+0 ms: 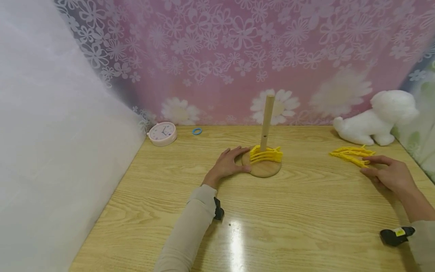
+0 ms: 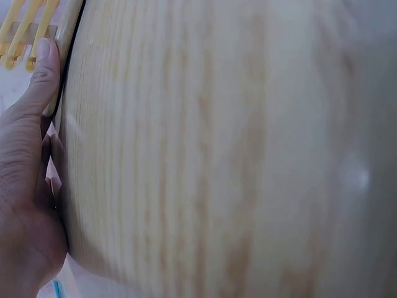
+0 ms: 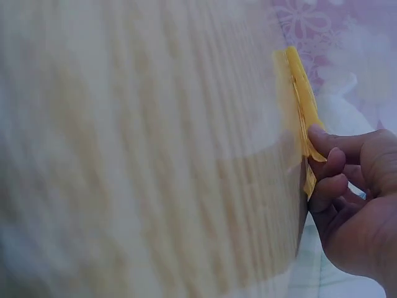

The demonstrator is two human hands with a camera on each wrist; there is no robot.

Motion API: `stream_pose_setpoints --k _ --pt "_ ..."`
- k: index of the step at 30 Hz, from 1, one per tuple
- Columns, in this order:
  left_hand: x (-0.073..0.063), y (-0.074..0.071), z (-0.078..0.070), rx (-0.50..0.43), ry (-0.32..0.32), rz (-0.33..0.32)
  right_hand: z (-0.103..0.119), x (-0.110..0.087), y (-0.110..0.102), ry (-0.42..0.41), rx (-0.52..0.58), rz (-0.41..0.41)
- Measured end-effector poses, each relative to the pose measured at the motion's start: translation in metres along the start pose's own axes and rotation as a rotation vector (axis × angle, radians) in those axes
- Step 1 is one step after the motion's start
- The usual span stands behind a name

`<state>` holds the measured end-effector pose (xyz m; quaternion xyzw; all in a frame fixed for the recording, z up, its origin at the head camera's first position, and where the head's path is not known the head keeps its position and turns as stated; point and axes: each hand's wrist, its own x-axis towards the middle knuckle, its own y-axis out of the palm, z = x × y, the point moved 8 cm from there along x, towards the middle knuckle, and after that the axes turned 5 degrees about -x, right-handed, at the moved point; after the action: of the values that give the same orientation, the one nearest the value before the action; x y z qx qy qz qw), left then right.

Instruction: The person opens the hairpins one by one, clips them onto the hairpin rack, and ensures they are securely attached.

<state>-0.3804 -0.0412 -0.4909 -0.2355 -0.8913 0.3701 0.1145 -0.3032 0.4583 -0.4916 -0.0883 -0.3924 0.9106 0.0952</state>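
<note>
A wooden peg (image 1: pixel 267 121) rises from a round wooden base (image 1: pixel 263 172), and several curved yellow plastic strips (image 1: pixel 266 154) are stacked around its foot. My left hand (image 1: pixel 229 162) holds the base's left edge, the thumb at the front and the fingers behind; the left wrist view has the thumb (image 2: pixel 44 77) along the rim. Off to the right, several more yellow strips (image 1: pixel 350 152) lie in a loose pile on the table. My right hand (image 1: pixel 392 174) pinches the near end of one yellow strip (image 3: pixel 304 99) between thumb and fingers. That strip still lies low, close to the tabletop.
A pink round clock (image 1: pixel 163 133) lies at the table's back left, with a small blue ring (image 1: pixel 197 131) beside it. A white plush dog (image 1: pixel 380 117) sits at the back right, behind the yellow pile. Patterned cloth (image 1: pixel 210 56) stands along the back of the wood-grain table (image 1: pixel 299 211).
</note>
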Motion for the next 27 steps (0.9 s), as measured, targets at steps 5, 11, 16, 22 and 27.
stream_pose_setpoints --k 5,11,16,22,27 --pt "0.0 -0.001 0.0 -0.012 -0.005 -0.002 0.014 -0.004 0.001 -0.084 0.034 -0.009" --pt "0.001 -0.002 -0.001 -0.001 0.01 0.008 0.032 -0.009 0.003 -0.144 -0.048 0.023" --pt "0.001 -0.002 -0.003 0.01 0.023 0.011 0.05 -0.011 0.003 -0.196 -0.08 -0.019" --pt "0.0 -0.001 -0.003 0.002 0.018 0.018 0.074 -0.015 0.007 -0.231 0.023 -0.031" --pt "0.0 -0.001 -0.003 -0.002 0.02 0.018 0.094 -0.016 0.011 -0.249 0.036 -0.008"
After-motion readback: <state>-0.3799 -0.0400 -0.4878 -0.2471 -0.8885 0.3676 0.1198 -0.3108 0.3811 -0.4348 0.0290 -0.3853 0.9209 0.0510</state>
